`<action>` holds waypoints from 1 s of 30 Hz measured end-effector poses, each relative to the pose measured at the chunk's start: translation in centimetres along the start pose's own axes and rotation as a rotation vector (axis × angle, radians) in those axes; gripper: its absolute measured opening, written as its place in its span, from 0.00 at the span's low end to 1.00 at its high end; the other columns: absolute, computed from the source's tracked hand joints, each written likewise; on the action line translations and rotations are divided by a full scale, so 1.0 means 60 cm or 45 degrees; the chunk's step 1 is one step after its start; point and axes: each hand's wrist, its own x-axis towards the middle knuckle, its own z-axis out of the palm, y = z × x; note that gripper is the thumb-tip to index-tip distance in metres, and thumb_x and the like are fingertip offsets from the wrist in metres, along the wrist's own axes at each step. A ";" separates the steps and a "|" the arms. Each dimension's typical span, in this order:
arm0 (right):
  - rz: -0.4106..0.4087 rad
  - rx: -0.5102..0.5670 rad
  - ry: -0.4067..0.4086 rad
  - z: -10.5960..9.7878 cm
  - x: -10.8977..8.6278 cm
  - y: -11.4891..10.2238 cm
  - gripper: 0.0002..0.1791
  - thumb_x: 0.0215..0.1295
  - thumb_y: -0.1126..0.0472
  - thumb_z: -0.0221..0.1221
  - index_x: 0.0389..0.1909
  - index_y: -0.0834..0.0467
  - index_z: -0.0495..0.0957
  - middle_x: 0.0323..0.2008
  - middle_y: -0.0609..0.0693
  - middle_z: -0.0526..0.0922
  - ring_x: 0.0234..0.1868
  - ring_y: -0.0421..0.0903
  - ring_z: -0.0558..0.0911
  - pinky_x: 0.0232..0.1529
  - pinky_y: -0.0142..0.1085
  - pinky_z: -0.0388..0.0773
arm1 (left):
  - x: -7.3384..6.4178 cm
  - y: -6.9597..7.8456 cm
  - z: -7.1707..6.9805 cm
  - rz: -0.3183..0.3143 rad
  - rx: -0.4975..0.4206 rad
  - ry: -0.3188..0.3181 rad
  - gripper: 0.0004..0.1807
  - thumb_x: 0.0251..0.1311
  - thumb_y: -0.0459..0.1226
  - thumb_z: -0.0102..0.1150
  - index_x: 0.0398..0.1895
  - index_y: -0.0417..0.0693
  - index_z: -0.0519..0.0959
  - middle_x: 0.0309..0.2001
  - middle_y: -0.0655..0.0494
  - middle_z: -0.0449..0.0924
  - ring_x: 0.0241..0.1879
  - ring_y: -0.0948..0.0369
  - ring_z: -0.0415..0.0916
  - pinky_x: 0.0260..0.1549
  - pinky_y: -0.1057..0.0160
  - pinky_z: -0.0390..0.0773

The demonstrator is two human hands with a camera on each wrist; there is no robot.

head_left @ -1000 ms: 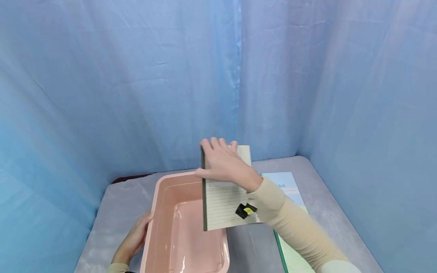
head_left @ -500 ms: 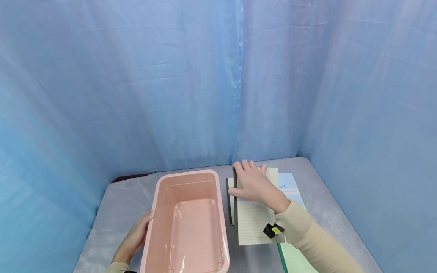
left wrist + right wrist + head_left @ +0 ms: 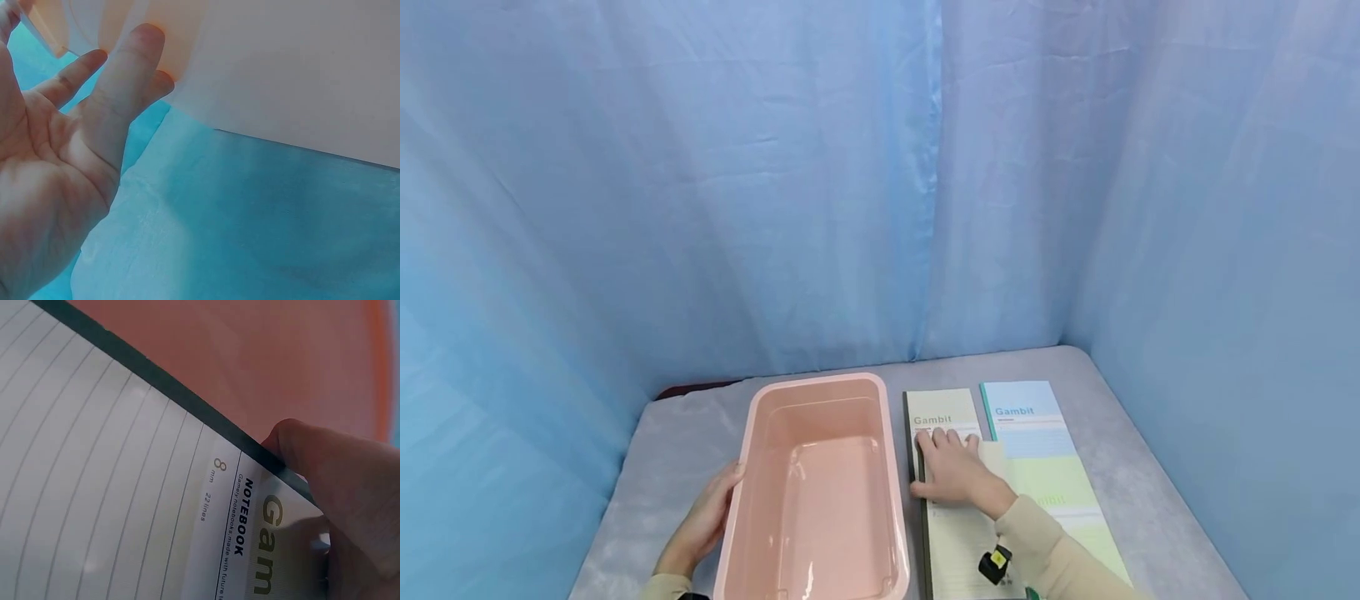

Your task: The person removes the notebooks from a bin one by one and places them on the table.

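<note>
My right hand [image 3: 955, 471] holds a cream notebook [image 3: 955, 546] with a dark spine, its fingers over the top end. In the right wrist view, the thumb [image 3: 300, 447] lies against the dark spine of this lined notebook [image 3: 112, 481]. Beneath its far end lies another cream Gambit notebook [image 3: 943, 404]. The fingers of my left hand [image 3: 703, 517] touch the left side of a pink plastic basin [image 3: 831, 508]. Seen from the left wrist, that hand [image 3: 69, 150] has its fingers extended against the basin's outer wall [image 3: 281, 69].
Right of the cream notebooks lie a blue Gambit notebook [image 3: 1030, 429] with a green spine and a green notebook [image 3: 1052, 483] overlapping it. All rest on a grey cloth-covered table [image 3: 1120, 450]. Blue curtains [image 3: 820, 183] close in the back and sides.
My right hand has carried the cream notebook from above the basin to the right and down onto the other cream notebook. The left hand stays at the basin's side.
</note>
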 end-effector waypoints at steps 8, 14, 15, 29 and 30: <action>-0.027 0.077 -0.089 0.062 -0.008 -0.006 0.45 0.54 0.34 0.68 0.64 0.60 0.70 0.47 0.56 0.76 0.47 0.54 0.72 0.48 0.66 0.65 | -0.003 0.001 0.004 -0.005 0.007 -0.021 0.39 0.81 0.53 0.32 0.80 0.36 0.41 0.57 0.36 0.74 0.49 0.53 0.82 0.47 0.51 0.84; -0.009 0.065 -0.134 0.093 -0.012 -0.006 0.43 0.55 0.29 0.65 0.60 0.58 0.72 0.40 0.51 0.72 0.40 0.50 0.69 0.44 0.63 0.67 | 0.000 0.002 0.003 0.011 0.018 0.005 0.38 0.81 0.53 0.32 0.81 0.38 0.42 0.58 0.33 0.73 0.48 0.52 0.82 0.45 0.51 0.85; -0.003 0.056 -0.135 0.096 -0.012 -0.006 0.43 0.54 0.28 0.65 0.58 0.57 0.72 0.39 0.50 0.71 0.39 0.49 0.69 0.44 0.63 0.67 | 0.001 0.001 0.003 0.019 0.018 0.006 0.38 0.81 0.53 0.32 0.81 0.38 0.43 0.57 0.32 0.73 0.48 0.51 0.82 0.45 0.51 0.85; 0.019 0.008 -0.062 0.113 -0.020 -0.015 0.35 0.56 0.35 0.67 0.59 0.52 0.74 0.48 0.52 0.67 0.47 0.54 0.66 0.42 0.61 0.66 | 0.001 -0.001 0.003 -0.016 -0.006 0.008 0.39 0.80 0.54 0.34 0.81 0.40 0.43 0.61 0.30 0.70 0.51 0.47 0.81 0.47 0.49 0.84; 0.022 0.009 -0.057 0.113 -0.020 -0.016 0.34 0.56 0.36 0.67 0.58 0.52 0.74 0.48 0.52 0.67 0.47 0.54 0.66 0.42 0.61 0.66 | 0.000 -0.001 0.002 -0.024 -0.008 0.011 0.39 0.80 0.54 0.34 0.81 0.40 0.42 0.61 0.30 0.70 0.52 0.48 0.80 0.47 0.50 0.84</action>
